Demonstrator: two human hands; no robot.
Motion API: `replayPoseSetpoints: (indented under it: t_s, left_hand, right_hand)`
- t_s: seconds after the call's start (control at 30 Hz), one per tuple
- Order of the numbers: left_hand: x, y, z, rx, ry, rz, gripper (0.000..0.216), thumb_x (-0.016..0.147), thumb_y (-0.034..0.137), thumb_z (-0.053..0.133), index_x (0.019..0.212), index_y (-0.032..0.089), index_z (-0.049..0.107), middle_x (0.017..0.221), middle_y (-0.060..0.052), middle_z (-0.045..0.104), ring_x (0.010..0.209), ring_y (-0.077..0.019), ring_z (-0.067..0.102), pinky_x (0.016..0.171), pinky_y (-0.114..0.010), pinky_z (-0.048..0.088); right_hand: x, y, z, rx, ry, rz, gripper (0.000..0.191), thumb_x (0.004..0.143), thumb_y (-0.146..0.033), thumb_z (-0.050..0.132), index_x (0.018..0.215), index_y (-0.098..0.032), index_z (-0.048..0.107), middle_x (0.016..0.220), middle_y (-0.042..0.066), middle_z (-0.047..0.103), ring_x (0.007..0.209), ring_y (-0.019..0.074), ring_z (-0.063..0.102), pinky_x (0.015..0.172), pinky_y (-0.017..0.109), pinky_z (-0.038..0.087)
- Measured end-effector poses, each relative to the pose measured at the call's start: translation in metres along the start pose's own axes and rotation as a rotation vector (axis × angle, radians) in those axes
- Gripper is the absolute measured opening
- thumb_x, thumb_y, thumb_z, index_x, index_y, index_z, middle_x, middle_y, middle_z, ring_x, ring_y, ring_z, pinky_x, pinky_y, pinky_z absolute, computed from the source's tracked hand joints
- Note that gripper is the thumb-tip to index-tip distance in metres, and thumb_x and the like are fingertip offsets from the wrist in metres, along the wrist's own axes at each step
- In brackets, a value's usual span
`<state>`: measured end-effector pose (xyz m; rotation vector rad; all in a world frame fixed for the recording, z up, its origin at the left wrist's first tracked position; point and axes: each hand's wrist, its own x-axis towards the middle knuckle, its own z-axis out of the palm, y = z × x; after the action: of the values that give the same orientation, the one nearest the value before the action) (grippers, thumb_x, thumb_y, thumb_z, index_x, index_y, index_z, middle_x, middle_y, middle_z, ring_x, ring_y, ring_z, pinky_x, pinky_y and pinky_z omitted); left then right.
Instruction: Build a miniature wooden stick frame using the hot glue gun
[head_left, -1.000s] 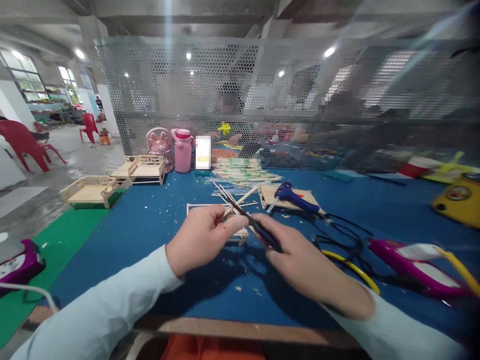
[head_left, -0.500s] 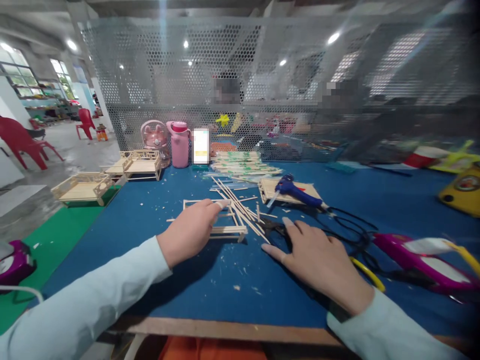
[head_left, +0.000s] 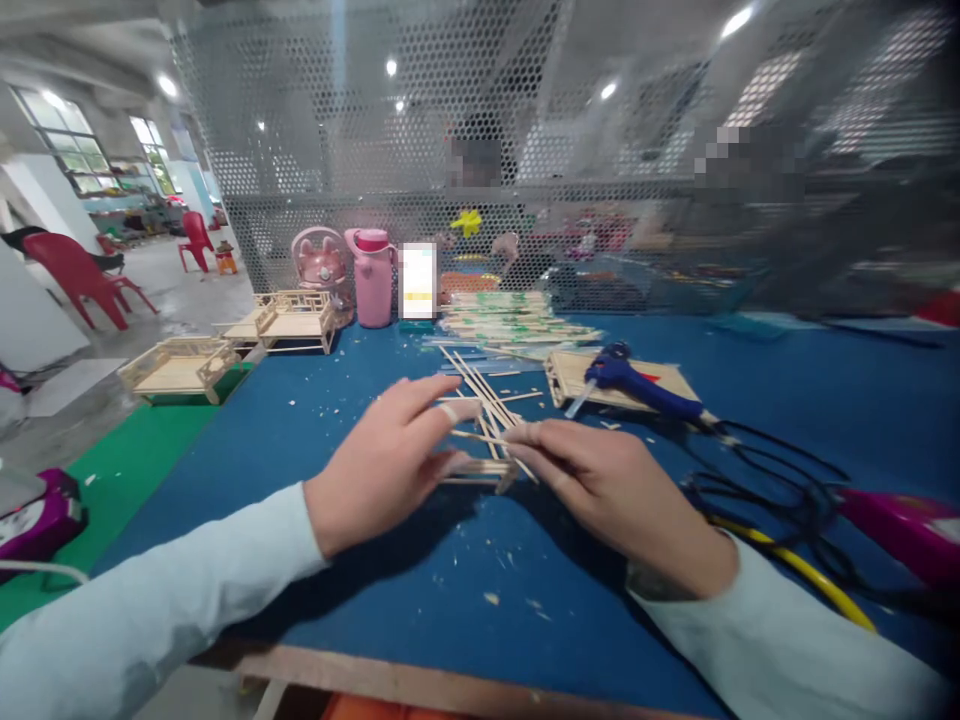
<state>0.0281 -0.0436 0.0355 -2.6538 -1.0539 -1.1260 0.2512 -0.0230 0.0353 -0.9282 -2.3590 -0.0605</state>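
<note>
My right hand (head_left: 611, 485) pinches a thin wooden stick (head_left: 478, 437) between thumb and fingertips, its free end pointing left. Opposite it, my left hand (head_left: 382, 460) hovers around that end with thumb and fingers apart; whether a fingertip touches the stick I cannot tell. Under both hands stands a small wooden frame (head_left: 474, 471), largely covered by the left hand. Loose sticks (head_left: 480, 378) lie crossed behind and over the frame's right side. A blue hot glue gun (head_left: 641, 388) rests on a small wooden piece (head_left: 561, 385) at the right.
Finished-looking miniature wooden beds (head_left: 180, 370) stand at the left edge. A pink bottle (head_left: 373, 280), a lit phone (head_left: 418, 280) and a stick pile (head_left: 510, 320) line the perforated screen (head_left: 300, 170). Black cables (head_left: 780, 500) and a yellow handle (head_left: 810, 575) lie at right.
My right hand has left the dark pliers and come inward, now pinching a stick over the frame. My left hand has lifted off the frame and spread its fingers. The view has shifted slightly.
</note>
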Motion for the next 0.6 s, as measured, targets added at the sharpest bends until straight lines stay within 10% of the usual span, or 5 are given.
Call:
replayPoseSetpoints:
  t_s: [0.2,0.6]
  left_hand:
    - [-0.039,-0.034,-0.015,-0.016,0.189,-0.331,0.021,0.089,0.019,0.044,0.099,0.015,0.061,0.093,-0.007,0.063,0.087,-0.0155,0.058,0.08,-0.028,0.047]
    - [-0.058,-0.027,-0.004,-0.4,-0.023,-0.657,0.03,0.09,0.023,0.04,0.112,0.016,0.058,0.079,-0.001,0.063,0.071,-0.0127,0.056,0.069,-0.025,0.044]
  right_hand:
    - [-0.005,0.013,0.007,0.135,-0.057,0.119,0.021,0.088,-0.029,0.048,0.085,-0.022,0.068,0.081,0.001,0.073,0.071,0.0151,0.068,0.064,0.024,0.052]
    - [0.003,0.016,0.018,0.124,-0.105,0.182,0.026,0.087,-0.036,0.047,0.078,-0.026,0.069,0.078,0.0,0.073,0.07,0.0149,0.068,0.062,0.023,0.053]
